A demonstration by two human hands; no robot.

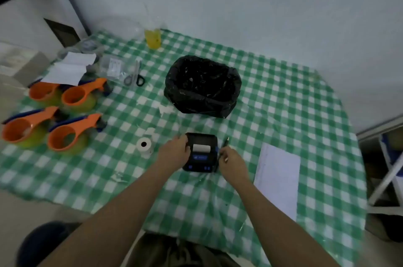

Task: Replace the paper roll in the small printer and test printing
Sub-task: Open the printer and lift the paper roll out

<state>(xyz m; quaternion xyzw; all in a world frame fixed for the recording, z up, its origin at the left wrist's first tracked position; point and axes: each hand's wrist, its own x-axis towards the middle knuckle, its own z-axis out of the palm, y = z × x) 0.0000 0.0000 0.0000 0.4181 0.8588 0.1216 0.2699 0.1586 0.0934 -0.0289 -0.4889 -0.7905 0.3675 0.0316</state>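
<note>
A small black printer [201, 153] with blue buttons sits on the green checked tablecloth, its lid raised and a white paper roll [201, 148] lying in its bay. My left hand [174, 150] grips the printer's left side. My right hand [231, 161] rests against its right side, fingers curled at the blue edge. A second white paper roll [144, 145] stands on the cloth just left of my left hand.
A bin lined with a black bag [202, 87] stands behind the printer. Several orange tape dispensers [63, 118] sit at the left, scissors [134, 77] and a yellow cup [153, 38] farther back. A white sheet [278, 177] lies at the right, a pen [225, 143] beside the printer.
</note>
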